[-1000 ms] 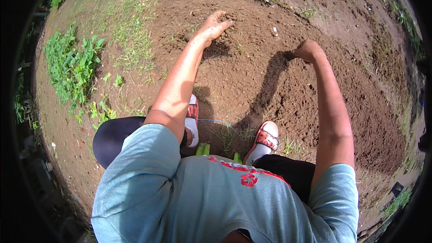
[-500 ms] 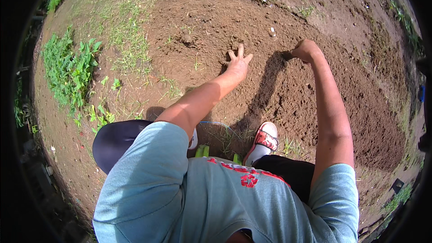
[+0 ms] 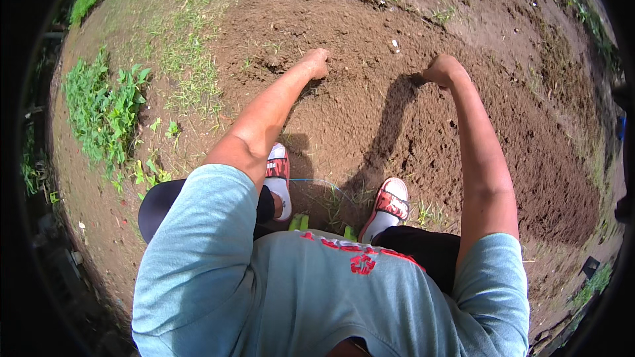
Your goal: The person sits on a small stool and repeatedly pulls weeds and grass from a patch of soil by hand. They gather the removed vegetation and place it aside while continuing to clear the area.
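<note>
My left hand is closed low over the loose brown soil, its fingers curled under and mostly hidden. Whatever it may hold does not show. To the right, my right hand is also closed. A small dark piece juts from its left side, against the shadow on the soil, and its kind cannot be made out. Small grass sprouts grow just beyond my left hand. A small white scrap lies on the soil between the hands, farther off.
My feet wear red and white slide sandals over white socks at the near edge of the dug soil. Thin blue string runs between them. Leafy green plants grow at the left, beside patchy grass. Dark clumpy soil spreads right.
My left hand has moved left and slightly away from me, and its spread fingers have closed. My left foot has come into fuller view. The right hand stays nearly in place, still closed.
</note>
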### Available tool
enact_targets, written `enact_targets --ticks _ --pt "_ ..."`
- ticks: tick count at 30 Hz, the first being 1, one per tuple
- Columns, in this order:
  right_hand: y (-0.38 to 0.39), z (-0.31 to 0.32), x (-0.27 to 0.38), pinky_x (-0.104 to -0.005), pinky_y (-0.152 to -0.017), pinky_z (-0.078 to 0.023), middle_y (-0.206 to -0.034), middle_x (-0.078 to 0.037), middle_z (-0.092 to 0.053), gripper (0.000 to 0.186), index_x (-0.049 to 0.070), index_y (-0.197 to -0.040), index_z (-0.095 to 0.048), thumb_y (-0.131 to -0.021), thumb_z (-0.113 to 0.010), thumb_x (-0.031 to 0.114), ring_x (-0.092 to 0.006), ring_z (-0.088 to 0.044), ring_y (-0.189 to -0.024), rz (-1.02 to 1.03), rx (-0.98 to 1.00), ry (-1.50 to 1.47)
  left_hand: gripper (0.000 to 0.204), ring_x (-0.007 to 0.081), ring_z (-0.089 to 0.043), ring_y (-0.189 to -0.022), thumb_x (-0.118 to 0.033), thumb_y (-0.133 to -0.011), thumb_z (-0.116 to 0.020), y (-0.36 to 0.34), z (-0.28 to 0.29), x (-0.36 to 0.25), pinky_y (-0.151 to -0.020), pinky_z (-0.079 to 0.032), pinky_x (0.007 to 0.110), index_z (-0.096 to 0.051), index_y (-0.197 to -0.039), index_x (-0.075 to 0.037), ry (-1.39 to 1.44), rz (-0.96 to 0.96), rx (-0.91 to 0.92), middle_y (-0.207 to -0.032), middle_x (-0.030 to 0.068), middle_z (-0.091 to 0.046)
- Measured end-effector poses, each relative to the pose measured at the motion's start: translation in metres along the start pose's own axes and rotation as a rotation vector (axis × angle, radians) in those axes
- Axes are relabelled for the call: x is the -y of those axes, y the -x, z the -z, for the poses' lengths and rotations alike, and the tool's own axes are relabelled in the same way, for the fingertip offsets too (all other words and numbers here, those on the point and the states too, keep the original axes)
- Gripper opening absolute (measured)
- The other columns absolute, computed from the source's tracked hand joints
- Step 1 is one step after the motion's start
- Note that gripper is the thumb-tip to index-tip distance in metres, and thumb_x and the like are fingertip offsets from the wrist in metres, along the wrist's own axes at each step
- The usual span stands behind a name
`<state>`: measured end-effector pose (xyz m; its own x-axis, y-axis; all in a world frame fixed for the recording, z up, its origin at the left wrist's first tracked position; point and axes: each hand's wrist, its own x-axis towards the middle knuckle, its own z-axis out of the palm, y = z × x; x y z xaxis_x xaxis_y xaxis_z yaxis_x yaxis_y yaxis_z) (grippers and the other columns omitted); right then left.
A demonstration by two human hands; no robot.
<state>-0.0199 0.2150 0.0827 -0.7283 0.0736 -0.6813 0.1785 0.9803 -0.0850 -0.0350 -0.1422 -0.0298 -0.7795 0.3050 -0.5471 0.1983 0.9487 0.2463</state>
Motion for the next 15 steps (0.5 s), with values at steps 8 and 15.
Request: enact_targets --ticks 8,15 --pt "0.004 0.008 0.006 -0.0394 -0.084 -0.062 -0.100 -0.017 -0.079 0.035 -0.002 -0.100 -0.079 -0.087 -0.075 0.030 -0.0269 -0.077 -0.088 -0.012 0.030 -0.008 0.053 0.0466 -0.044 -0.134 -0.043 -0.086 -0.082 0.013 -0.054 -0.091 -0.114 -0.041 0.050 -0.066 -0.134 -0.027 0.210 -0.001 -0.288 -0.144 0.0198 -0.045" --pt "0.000 0.001 0.001 -0.0386 -0.080 -0.061 -0.096 -0.017 -0.078 0.032 -0.001 -0.100 -0.079 -0.087 -0.073 0.028 -0.0257 -0.076 -0.082 -0.008 -0.028 -0.038 0.036 0.0347 -0.061 -0.129 -0.005 -0.088 -0.072 0.036 -0.044 -0.097 -0.108 -0.049 0.043 -0.071 -0.122 -0.016 0.454 -0.237 -0.062 -0.132 0.0209 -0.065"
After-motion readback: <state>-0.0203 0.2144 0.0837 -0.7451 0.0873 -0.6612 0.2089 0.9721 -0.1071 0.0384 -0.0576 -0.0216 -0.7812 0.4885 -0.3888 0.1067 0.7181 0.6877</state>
